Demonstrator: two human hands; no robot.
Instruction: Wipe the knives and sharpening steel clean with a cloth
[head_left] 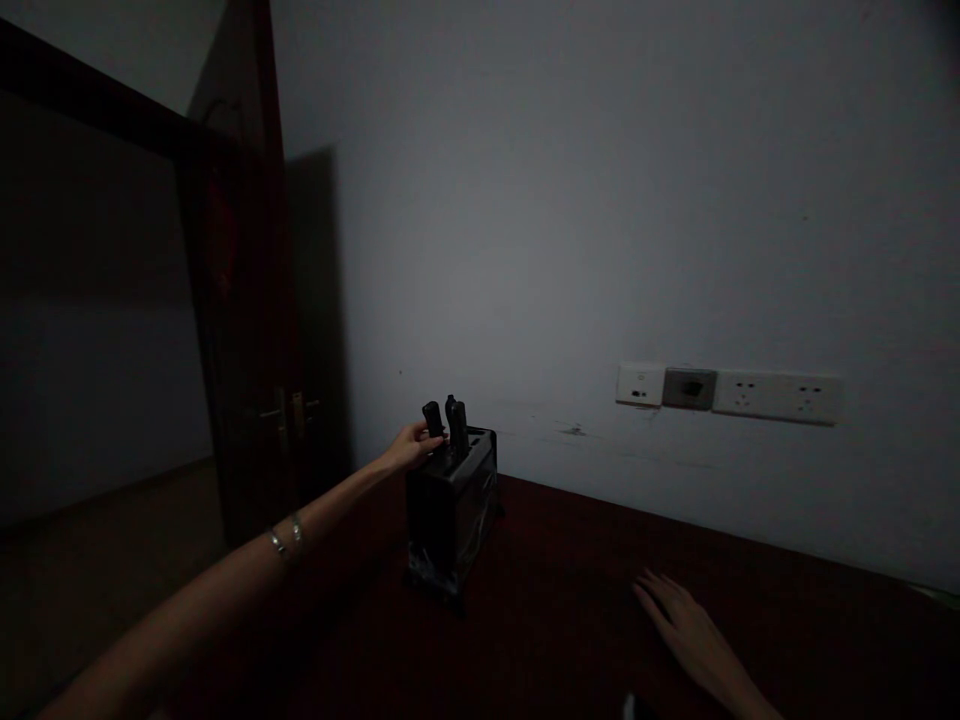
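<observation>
Dim feed at my end. Block (433,515) stands upright on the tabletop (570,590), near the wall (517,250), handles (460,430) up. Left hand (409,447) touches the leftmost one, grip curled; too dark for me to tell whether it has hold. Right hand (686,622) over the tabletop, grip slack, fingers extended, holding nothing.

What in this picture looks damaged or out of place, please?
Dark scuff marks stand out on the pale wall, right of the knife block. Also, the grey plate between the white wall plates shows an irregular dark patch, unlike its neighbours; I cannot tell whether it is broken.
</observation>
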